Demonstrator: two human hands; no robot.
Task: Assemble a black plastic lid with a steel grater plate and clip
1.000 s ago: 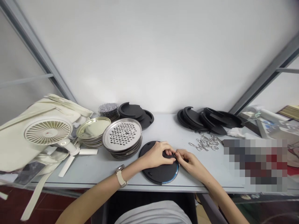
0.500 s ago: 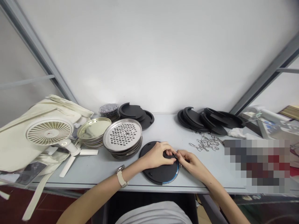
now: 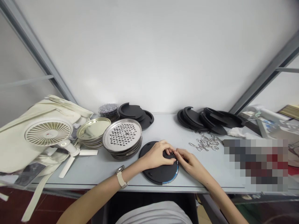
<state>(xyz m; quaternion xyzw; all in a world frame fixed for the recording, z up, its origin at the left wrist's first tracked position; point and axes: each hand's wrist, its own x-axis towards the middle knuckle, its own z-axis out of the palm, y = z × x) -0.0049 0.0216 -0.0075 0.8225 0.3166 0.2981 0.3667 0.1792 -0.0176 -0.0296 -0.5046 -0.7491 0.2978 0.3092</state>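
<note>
A round black disc [image 3: 161, 172] with a blue edge lies flat on the grey table [image 3: 102, 168] in front of me. My left hand [image 3: 157, 154], with a watch on its wrist, rests on top of the disc with fingers curled, pressing at its right rim. My right hand [image 3: 188, 160] meets it there, fingers pinched on a small metal clip [image 3: 174, 153] at the disc's edge. The fingertips of both hands touch around that clip.
A stack of perforated steel plates [image 3: 122, 135] and gold-toned plates [image 3: 93, 130] stand left of the disc. Black discs are piled at the back [image 3: 134, 111] and back right [image 3: 205, 118]. Loose metal clips [image 3: 206, 143] lie to the right. A white fan [image 3: 48, 132] sits on a cream bag.
Almost nothing has moved. My fingers have shifted slightly at the disc's right rim, still working the small metal clip.
</note>
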